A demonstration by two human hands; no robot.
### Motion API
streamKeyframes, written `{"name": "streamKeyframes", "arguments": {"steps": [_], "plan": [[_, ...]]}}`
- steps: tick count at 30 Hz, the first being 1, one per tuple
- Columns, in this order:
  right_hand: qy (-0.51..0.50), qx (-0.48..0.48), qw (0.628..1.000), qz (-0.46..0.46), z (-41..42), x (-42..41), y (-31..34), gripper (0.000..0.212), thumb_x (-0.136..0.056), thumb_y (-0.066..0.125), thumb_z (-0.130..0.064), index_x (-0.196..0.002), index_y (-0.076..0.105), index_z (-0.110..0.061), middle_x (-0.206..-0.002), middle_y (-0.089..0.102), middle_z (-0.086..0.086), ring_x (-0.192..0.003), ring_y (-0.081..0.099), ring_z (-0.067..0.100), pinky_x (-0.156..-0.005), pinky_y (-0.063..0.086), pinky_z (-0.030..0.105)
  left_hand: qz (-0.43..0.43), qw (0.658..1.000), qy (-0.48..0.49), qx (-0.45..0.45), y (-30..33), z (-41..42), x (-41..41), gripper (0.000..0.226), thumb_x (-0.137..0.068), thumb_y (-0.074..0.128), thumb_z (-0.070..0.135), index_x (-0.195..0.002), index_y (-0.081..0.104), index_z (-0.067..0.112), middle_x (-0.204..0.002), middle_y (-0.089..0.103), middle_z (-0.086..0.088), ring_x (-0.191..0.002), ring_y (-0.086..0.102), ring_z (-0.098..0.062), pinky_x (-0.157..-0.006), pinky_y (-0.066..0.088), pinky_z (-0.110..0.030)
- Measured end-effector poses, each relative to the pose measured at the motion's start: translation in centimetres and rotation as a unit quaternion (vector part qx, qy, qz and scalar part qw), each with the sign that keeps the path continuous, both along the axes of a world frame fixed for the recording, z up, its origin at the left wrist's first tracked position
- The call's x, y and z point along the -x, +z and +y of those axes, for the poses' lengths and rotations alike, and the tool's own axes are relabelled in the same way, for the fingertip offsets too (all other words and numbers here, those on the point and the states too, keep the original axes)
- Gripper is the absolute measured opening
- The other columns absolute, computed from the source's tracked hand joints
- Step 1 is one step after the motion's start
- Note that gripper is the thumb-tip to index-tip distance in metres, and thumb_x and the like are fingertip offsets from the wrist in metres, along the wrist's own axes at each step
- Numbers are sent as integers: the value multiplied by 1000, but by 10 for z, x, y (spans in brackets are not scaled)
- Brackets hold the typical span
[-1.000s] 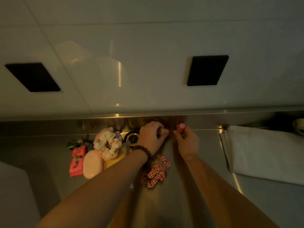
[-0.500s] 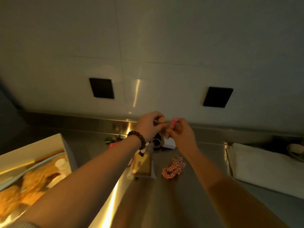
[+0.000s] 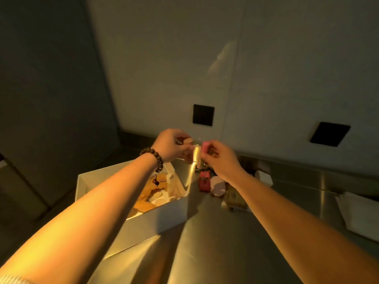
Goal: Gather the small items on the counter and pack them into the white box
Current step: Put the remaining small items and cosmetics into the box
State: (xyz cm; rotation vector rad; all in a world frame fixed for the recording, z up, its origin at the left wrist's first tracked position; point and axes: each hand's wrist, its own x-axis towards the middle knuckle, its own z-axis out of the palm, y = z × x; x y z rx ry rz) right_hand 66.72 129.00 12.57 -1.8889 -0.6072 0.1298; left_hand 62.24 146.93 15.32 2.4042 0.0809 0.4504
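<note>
The white box (image 3: pixel 147 221) stands open on the steel counter at centre left, with orange and pale items inside. My left hand (image 3: pixel 171 145), with a bead bracelet on the wrist, is raised above the box's far corner and grips a small brown and pale item (image 3: pixel 185 140). My right hand (image 3: pixel 218 159) is close beside it, pinching a small pink item (image 3: pixel 205 147). Both hands are held in the air, nearly touching. On the counter below my right hand lie a red packet (image 3: pixel 204 181), a pale pink oval thing (image 3: pixel 218 186) and a yellowish packet (image 3: pixel 234 198).
A folded white cloth (image 3: pixel 361 214) lies at the right edge of the counter. A small white object (image 3: pixel 264 177) sits near the back wall. Two black square plates (image 3: pixel 203 115) are set in the wall. A dark panel closes off the left side.
The view has swung left, so the white box has come to the centre. Both hands, still holding their small items, have lifted from the counter toward the box's far corner.
</note>
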Motion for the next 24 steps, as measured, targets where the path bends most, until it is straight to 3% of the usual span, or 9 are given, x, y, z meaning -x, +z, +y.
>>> {"name": "streamKeyframes", "arguments": {"steps": [5, 9, 14, 18, 21, 24], "plan": [[21, 4, 1000, 17, 33, 26, -10, 30, -89, 63, -7, -107, 54, -29, -97, 64, -6, -88, 65, 11, -79, 57, 31, 36, 999, 11, -5, -21, 44, 40, 29, -75, 75, 27, -103, 66, 22, -92, 61, 12, -87, 57, -4, -73, 46, -19], [21, 41, 999, 5, 51, 39, -22, 15, -92, 58, -13, -101, 55, -25, -95, 65, -1, -87, 65, 13, -79, 58, 36, 67, 998, 8, -8, -46, 57, 53, 25, -73, 77, 26, -96, 66, 25, -89, 62, 12, -85, 59, -5, -73, 49, -21], [2, 98, 995, -34, 60, 48, -36, 8, -90, 60, -18, -95, 60, -25, -88, 61, -8, -73, 55, 7, -65, 49, 23, 121, 993, 8, 9, -89, 61, 53, 24, -74, 77, 25, -95, 66, 24, -95, 64, 6, -88, 59, -11, -78, 52, -27], [-23, 124, 991, -30, 64, 53, -49, 9, -91, 60, -21, -97, 63, -26, -86, 62, -13, -78, 58, 5, -59, 43, 10, 142, 990, 10, 6, -119, 57, 50, 23, -76, 75, 27, -97, 65, 27, -99, 64, 6, -88, 58, -12, -82, 51, -31], [-45, 121, 991, -27, 60, 56, -56, 11, -90, 61, -22, -91, 61, -33, -82, 61, -18, -75, 58, -2, -53, 41, 5, 129, 991, 20, 3, -131, 50, 45, 20, -77, 73, 28, -94, 62, 28, -94, 63, 7, -83, 57, -10, -73, 47, -24], [-66, 122, 990, -29, 54, 56, -64, 17, -88, 63, -21, -87, 59, -37, -84, 61, -18, -79, 58, 1, -60, 42, 10, 115, 992, 41, 3, -139, 45, 41, 19, -75, 72, 25, -88, 58, 25, -86, 61, 6, -77, 56, -9, -65, 44, -21]]}}
